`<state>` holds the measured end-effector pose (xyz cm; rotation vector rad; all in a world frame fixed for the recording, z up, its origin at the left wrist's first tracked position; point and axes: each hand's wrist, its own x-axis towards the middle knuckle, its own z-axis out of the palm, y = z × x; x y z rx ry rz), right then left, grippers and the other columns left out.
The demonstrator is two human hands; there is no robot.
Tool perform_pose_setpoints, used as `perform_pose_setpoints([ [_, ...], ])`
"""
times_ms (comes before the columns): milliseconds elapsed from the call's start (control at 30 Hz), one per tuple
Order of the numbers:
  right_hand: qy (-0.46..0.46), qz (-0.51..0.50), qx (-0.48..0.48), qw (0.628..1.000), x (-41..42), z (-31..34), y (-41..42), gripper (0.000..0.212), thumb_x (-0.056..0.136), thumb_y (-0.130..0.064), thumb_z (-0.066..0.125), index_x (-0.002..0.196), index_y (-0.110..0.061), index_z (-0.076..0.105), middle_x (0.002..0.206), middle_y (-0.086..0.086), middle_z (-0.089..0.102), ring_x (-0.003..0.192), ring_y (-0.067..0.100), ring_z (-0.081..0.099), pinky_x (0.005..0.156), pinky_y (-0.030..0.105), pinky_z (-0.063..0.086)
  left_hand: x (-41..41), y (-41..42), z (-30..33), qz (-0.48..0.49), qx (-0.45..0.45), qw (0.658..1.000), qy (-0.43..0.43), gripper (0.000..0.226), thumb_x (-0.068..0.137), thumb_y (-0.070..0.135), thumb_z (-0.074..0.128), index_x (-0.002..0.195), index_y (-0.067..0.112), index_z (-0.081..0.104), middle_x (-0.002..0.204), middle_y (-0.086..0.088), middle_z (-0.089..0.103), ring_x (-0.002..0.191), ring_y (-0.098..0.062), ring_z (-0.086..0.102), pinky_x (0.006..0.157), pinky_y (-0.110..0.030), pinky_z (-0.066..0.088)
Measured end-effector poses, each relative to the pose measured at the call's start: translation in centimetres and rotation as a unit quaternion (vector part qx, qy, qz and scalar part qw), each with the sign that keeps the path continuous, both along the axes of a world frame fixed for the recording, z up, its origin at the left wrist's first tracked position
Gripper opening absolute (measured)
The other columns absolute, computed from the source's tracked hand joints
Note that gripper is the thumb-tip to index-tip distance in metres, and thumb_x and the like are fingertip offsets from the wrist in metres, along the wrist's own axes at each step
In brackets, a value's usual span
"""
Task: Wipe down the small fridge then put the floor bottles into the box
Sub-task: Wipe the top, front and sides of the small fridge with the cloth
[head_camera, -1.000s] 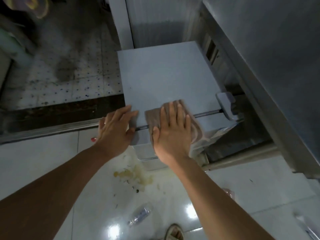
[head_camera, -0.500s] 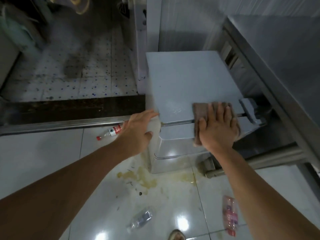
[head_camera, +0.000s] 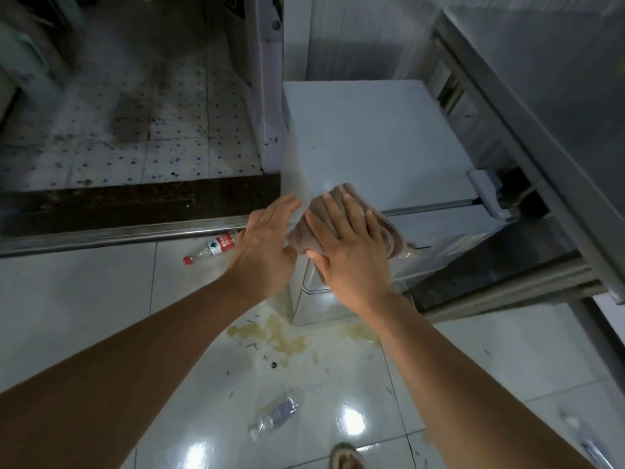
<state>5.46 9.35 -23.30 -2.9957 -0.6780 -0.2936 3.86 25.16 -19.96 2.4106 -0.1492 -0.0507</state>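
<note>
1. Cloth (head_camera: pixel 341 225) has swept back across the front edge of the small fridge (head_camera: pixel 372 137): half a sec ago it sat at the right end by the hinge (head_camera: pixel 487 194), now it's at the front-left corner. Your view has shifted too.
2. Meaning for the task: you're mid wipe-down, working the top's front strip side to side. Rear of the top and the door face look not yet covered, so I'd judge the fridge step unfinished.
3. Right hand (head_camera: pixel 351 252): fingers straight and spread, palm flat, pressing the brown cloth onto the fridge top and over its front edge. No pinch.
4. Left hand (head_camera: pixel 267 245): fingers straight, flat against the fridge's left front corner, just beside the cloth. Holds nothing; looks like bracing.
5. Bottles untouched on the floor (head_camera: pixel 84 299): red-capped bottle (head_camera: pixel 213 248) left of the fridge, clear bottle (head_camera: pixel 275 412) near your foot (head_camera: pixel 345 456). Box not in view.
</note>
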Motion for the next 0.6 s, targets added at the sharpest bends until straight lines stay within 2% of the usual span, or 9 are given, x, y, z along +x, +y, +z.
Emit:
perform_pose_setpoints([
  [133, -0.038, 0.043, -0.006, 0.998, 0.9, -0.5, -4.4, 0.052, 0.093, -0.04, 0.048, 0.139, -0.018, 0.049, 0.148, 0.008, 0.043, 0.138, 0.031, 0.038, 0.109, 0.05, 0.034, 0.0, -1.4, 0.0, -0.012, 0.015, 0.997, -0.075, 0.067, 0.083, 0.001, 0.061, 0.142, 0.017, 0.036, 0.147, 0.001, 0.037, 0.135, -0.017, 0.029, 0.11, -0.03, 0.024],
  [267, -0.04, 0.026, -0.03, 0.998, 2.4, -1.0, -12.0, 0.056, 0.095, -0.045, 0.041, 0.143, -0.016, 0.043, 0.152, 0.01, 0.036, 0.141, 0.033, 0.031, 0.11, 0.053, 0.032, 0.1, -3.8, -0.4, -0.01, 0.083, 0.985, -0.15, 0.058, 0.077, 0.0, 0.065, 0.132, 0.01, 0.051, 0.138, -0.004, 0.05, 0.123, -0.028, 0.042, 0.103, -0.043, 0.029],
  [400, -0.063, 0.002, -0.039, 0.997, 3.9, -1.6, -18.9, 0.058, 0.098, -0.048, 0.03, 0.146, -0.016, 0.036, 0.153, 0.012, 0.033, 0.142, 0.031, 0.028, 0.115, 0.051, 0.025, -0.3, -8.1, -1.3, 0.0, 0.125, 0.974, -0.188, 0.04, 0.077, 0.009, 0.055, 0.117, 0.012, 0.063, 0.124, -0.002, 0.061, 0.107, -0.027, 0.052, 0.094, -0.04, 0.037],
  [500, -0.107, -0.029, -0.005, 0.994, 3.9, -2.4, -19.9, 0.056, 0.098, -0.044, 0.03, 0.144, -0.014, 0.039, 0.149, 0.015, 0.038, 0.139, 0.032, 0.034, 0.115, 0.046, 0.022, -0.3, -10.5, -2.5, 0.025, 0.13, 0.972, -0.194, 0.032, 0.08, 0.012, 0.055, 0.109, 0.015, 0.067, 0.117, 0.0, 0.064, 0.102, -0.024, 0.053, 0.089, -0.037, 0.041],
  [600, -0.152, -0.059, 0.055, 0.985, 3.2, -3.4, -18.0, 0.051, 0.098, -0.04, 0.027, 0.142, -0.015, 0.038, 0.145, 0.015, 0.044, 0.136, 0.033, 0.038, 0.113, 0.048, 0.024, 0.0, -11.6, -3.8, 0.064, 0.141, 0.964, -0.215, 0.027, 0.079, 0.018, 0.065, 0.106, 0.017, 0.066, 0.113, -0.001, 0.063, 0.099, -0.024, 0.049, 0.083, -0.038, 0.041],
])
